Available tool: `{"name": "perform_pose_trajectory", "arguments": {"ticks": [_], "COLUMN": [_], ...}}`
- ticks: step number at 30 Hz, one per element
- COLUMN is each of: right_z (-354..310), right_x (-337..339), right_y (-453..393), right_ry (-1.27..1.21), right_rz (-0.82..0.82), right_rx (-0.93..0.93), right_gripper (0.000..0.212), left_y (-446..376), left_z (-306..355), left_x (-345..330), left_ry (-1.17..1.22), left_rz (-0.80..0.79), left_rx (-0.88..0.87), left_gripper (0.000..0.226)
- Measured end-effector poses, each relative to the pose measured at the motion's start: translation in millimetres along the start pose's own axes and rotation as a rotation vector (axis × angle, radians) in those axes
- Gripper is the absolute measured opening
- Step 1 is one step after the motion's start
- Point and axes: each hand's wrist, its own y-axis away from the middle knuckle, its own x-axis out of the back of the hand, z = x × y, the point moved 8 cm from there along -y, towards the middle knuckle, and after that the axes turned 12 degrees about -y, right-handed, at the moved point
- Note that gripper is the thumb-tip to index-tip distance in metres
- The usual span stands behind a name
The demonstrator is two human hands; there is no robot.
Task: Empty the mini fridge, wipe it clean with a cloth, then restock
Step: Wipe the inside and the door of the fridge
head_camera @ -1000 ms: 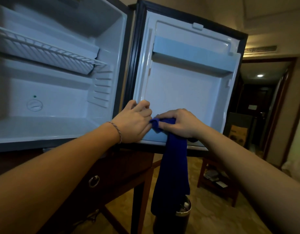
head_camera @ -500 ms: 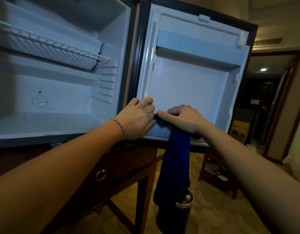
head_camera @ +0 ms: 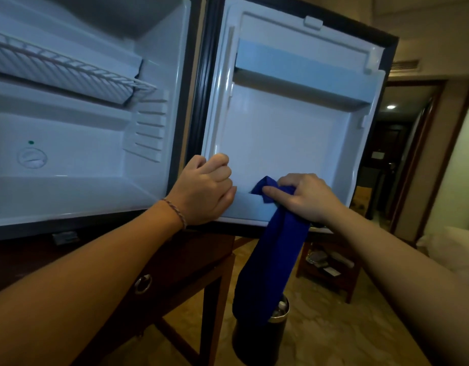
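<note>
Mini fridge [head_camera: 90, 159] door [head_camera: 286, 138], blue cloth [head_camera: 270, 249] in right hand [head_camera: 304, 199].

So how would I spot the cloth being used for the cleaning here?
Find the open fridge door on the right, white inside. At its bottom ledge the right hand grips a bunched cloth, whose long tail hangs down toward a dark bin on the floor. It is the only deep blue thing among white plastic and brown wood.
</note>
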Motion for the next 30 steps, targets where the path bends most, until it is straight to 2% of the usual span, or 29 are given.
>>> {"name": "perform_pose_trajectory", "arguments": {"ticks": [3,6,9,12,14,19,24,30], "right_z": [-0.2,0.4,1.7,2.6,0.6,-5.6,-24.4,-59.6], "right_x": [-1.0,-4.8,-5.5,-5.2,-7.0,-11.5,-22.8,-44.0], "right_y": [0.0,-2.6,-4.0,-7.0,-9.6,-21.1,-33.2,-47.7], "right_ry": [0.024,0.063,0.098,0.107,0.123,0.14,0.062,0.021], "right_rz": [-0.007,-0.005,0.016,0.031,0.005,-0.047,-0.03,-0.09], "right_rx": [0.021,0.041,0.069,0.087,0.113,0.161,0.258,0.359], "right_gripper": [0.051,0.055,0.057,0.053,0.053,0.052,0.046,0.048], "left_y": [2.6,-6.2,-36.1,-51.1,-48.1,-51.6,-51.7,-54.5], "left_z": [-2.1,-20.1,-41.8,-64.2,-68.2,-68.4,-66.9,-63.8], "left_x": [4.1,8.7,8.4,-4.0,-11.8,-17.7,-24.9,-28.1], "left_ry": [0.059,0.195,0.296,0.438,0.465,0.283,0.337,0.24], "left_rz": [0.01,0.065,0.132,0.086,0.054,-0.048,-0.063,-0.109], "left_rx": [0.037,0.225,0.45,0.766,0.87,0.891,0.919,0.932], "left_gripper": [0.031,0.023,0.05,0.071,0.077,0.06,0.063,0.06]}}
